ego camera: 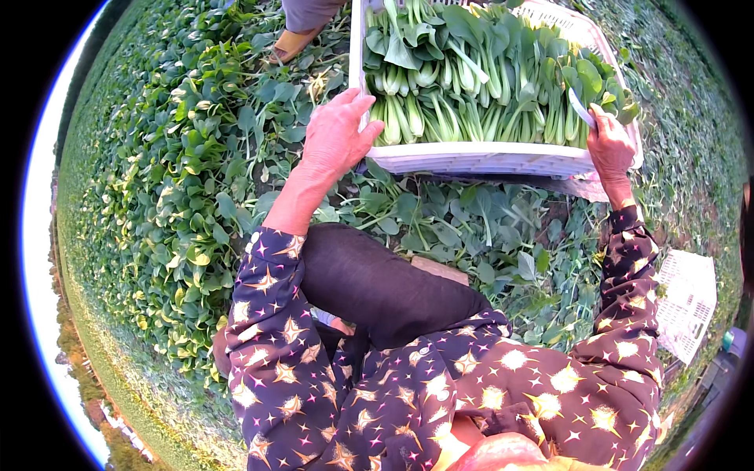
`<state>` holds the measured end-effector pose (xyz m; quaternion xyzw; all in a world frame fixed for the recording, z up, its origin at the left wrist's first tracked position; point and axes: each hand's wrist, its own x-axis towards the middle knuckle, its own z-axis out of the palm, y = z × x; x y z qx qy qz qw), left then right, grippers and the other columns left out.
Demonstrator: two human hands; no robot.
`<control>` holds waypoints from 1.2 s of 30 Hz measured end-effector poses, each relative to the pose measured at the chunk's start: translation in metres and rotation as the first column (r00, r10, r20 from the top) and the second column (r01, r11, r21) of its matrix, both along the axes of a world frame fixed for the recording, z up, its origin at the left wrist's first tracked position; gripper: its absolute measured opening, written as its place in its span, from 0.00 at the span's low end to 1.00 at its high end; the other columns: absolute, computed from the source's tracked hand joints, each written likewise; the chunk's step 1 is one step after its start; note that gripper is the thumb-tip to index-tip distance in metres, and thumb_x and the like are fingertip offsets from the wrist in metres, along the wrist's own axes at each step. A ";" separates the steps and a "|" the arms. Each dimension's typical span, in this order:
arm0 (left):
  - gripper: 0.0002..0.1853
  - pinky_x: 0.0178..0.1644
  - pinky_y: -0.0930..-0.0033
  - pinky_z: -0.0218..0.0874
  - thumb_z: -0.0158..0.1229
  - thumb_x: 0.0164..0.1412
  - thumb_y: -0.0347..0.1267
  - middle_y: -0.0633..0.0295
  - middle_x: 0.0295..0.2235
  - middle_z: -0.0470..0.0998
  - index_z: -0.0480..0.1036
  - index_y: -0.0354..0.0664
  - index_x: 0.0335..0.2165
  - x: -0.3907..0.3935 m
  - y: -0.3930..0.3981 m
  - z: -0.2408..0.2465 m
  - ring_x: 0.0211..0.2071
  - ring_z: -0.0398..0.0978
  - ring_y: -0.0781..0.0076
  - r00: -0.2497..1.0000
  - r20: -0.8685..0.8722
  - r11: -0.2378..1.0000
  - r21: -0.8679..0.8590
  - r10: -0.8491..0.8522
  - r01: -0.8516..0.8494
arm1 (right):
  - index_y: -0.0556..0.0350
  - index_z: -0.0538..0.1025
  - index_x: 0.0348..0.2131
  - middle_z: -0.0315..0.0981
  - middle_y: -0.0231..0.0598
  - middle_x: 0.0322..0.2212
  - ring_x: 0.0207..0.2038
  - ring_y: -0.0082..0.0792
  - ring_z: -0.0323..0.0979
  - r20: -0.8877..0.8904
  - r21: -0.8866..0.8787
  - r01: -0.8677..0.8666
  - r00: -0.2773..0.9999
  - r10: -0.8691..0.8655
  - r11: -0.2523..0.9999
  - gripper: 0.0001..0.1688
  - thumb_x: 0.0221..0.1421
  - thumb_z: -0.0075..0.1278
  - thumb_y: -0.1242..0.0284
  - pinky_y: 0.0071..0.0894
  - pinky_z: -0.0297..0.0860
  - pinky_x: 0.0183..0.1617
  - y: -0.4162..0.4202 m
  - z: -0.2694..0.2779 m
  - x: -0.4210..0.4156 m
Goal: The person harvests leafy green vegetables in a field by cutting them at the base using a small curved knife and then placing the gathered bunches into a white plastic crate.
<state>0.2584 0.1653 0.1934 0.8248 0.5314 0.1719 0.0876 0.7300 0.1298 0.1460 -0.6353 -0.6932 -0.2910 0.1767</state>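
A white plastic crate (483, 151) lies in front of me, packed with rows of green bok choy (465, 115), pale stalks towards me. At its near left corner is my left hand (339, 135), thumb and fingers at the side wall's rim; the other fingers are partly hidden. My right hand (611, 141) is closed around a small knife (581, 109) at the near right corner. The pale, curved blade points up and left over the leaves. The knife's handle is hidden in the hand, which also appears to touch the crate's rim.
Dense leafy plants (188, 165) grow on the left. Cut leaves (447, 212) litter the ground between me and the crate. Another person's foot in a tan sandal (293, 44) stands beyond the crate's left side. A second white crate (688, 300) lies to the right.
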 end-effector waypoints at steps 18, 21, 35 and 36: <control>0.23 0.61 0.48 0.51 0.58 0.57 0.35 0.51 0.54 0.68 0.69 0.55 0.53 -0.022 -0.045 -0.016 0.58 0.63 0.55 0.966 -0.249 0.991 0.087 -0.074 0.098 | 0.57 0.80 0.27 0.78 0.50 0.25 0.32 0.52 0.77 -0.594 -0.456 -0.162 0.787 -0.164 0.875 0.18 0.48 0.52 0.59 0.44 0.71 0.41 0.065 0.069 -0.161; 0.24 0.61 0.47 0.51 0.58 0.57 0.35 0.51 0.54 0.68 0.69 0.55 0.54 -0.032 -0.050 -0.016 0.57 0.64 0.55 0.967 -0.243 0.992 0.081 -0.070 0.092 | 0.62 0.81 0.28 0.71 0.35 0.17 0.23 0.28 0.69 -0.754 -0.419 -0.416 0.654 -0.055 0.807 0.17 0.49 0.55 0.63 0.28 0.65 0.30 0.007 0.105 -0.153; 0.19 0.45 0.70 0.69 0.60 0.53 0.37 0.52 0.34 0.82 0.79 0.36 0.40 -0.103 -0.040 -0.029 0.35 0.81 0.66 0.755 0.422 0.864 -0.205 0.502 -0.460 | 0.63 0.81 0.29 0.65 0.27 0.13 0.19 0.20 0.62 -0.885 -0.331 -0.695 0.463 0.044 0.638 0.25 0.49 0.59 0.55 0.25 0.59 0.24 0.009 0.078 -0.242; 0.19 0.44 0.71 0.69 0.60 0.52 0.37 0.53 0.33 0.82 0.79 0.35 0.40 -0.113 -0.046 -0.028 0.35 0.80 0.69 0.717 0.445 0.843 -0.245 0.537 -0.479 | 0.63 0.81 0.29 0.65 0.27 0.14 0.19 0.19 0.60 -0.835 -0.378 -0.654 0.547 0.064 0.655 0.26 0.50 0.58 0.54 0.26 0.58 0.24 0.021 0.077 -0.262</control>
